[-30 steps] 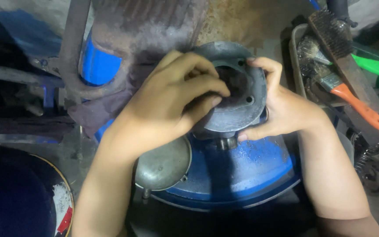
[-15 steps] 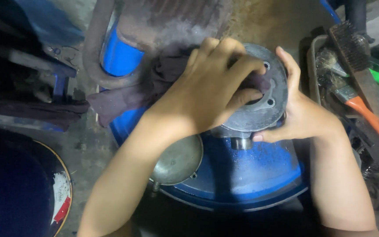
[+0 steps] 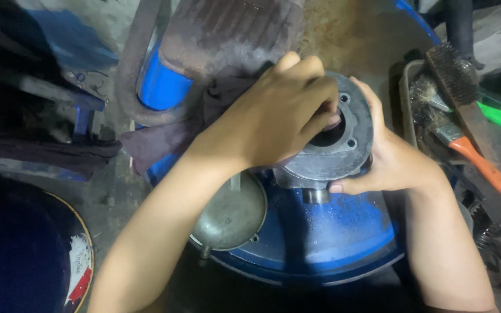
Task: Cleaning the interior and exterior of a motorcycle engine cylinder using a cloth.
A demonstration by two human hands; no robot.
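gripping the grey metal cylinder point(image 3: 334, 148), left hand point(image 3: 273, 113) fingers curl inside, right hand point(image 3: 392, 159) clasps its side.

Dim workshop, stained concrete floor point(image 3: 102, 191), rusty metal surface point(image 3: 355, 35), cluttered tool tray point(image 3: 406, 98) at right.

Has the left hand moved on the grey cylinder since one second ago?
Cannot tell: the camera shifted. The left hand still covers the grey cylinder top, as before.

grey metal cylinder point(image 3: 334, 152) | round, holed flange | tilted | over blue drum
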